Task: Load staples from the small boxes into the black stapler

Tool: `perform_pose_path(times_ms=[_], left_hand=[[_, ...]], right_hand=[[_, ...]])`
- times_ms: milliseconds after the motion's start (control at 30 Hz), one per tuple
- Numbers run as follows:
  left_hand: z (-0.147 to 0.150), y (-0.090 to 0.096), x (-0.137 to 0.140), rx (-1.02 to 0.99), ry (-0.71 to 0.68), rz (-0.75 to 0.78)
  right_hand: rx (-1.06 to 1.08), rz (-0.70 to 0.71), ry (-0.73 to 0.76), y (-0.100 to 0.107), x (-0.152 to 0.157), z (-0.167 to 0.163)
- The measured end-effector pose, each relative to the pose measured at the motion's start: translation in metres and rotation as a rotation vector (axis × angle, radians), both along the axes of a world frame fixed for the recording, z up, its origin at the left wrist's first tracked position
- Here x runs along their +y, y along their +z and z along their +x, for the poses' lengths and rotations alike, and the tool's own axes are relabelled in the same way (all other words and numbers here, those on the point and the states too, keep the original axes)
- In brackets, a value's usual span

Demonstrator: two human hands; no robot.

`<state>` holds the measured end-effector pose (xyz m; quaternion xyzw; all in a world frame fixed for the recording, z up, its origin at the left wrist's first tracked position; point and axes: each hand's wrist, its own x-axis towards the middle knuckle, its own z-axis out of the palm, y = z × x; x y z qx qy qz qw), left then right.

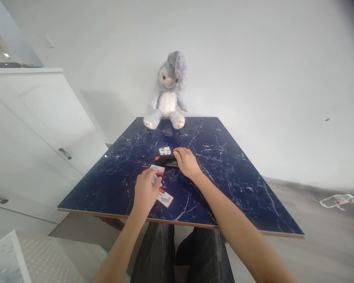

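A black stapler (166, 158) with an orange tip lies across the middle of the table. My right hand (187, 162) is closed over its right end, which the fingers hide. On the near side, my left hand (146, 190) has its thumb and fingers around a small white box (156, 181), partly covered by the fingers. Just above that is a red-and-white box (158, 169), close to the fingertips. A larger red-and-white box (165, 198) lies flat below, beside my left thumb. Beyond the stapler sits a small white box with dark print (165, 150).
A grey plush rabbit (167, 103) sits at the far edge of the dark blue marbled table (233, 188), against the wall. A white cabinet (32, 129) stands on the left. Clear plastic bottles (336, 201) lie on the floor at right.
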<state>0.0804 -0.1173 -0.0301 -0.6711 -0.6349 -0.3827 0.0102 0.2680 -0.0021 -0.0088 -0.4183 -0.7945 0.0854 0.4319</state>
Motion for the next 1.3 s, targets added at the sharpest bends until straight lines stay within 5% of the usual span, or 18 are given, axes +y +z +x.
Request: perform_pose_path(times_ms=[100,300,500,667,967,1300], left_hand=[[0.002,-0.004,0.002,-0.071,-0.053,0.000],[-0.001,-0.001,-0.002,-0.156,-0.146,-0.021],[-0.012,0.001,0.001,0.088,0.122,-0.045],[-0.013,0.000,0.007,0.099,0.140,-0.129],[-0.009,0.007,0.000,-0.036,-0.228,-0.192],[-0.012,0.005,0.003,-0.163,-0.325,-0.176]], right_hand=[[0.053,0.127,0.022,0.010,-0.014,-0.005],[-0.212,0.025,0.357,0.008,-0.030,-0.016],[-0.469,-0.072,0.322,-0.001,-0.028,-0.016],[-0.547,-0.116,0.269,0.004,-0.030,-0.018],[-0.489,-0.186,0.318,0.011,-0.028,-0.004],[-0.401,-0.155,0.311,0.007,-0.023,-0.003]])
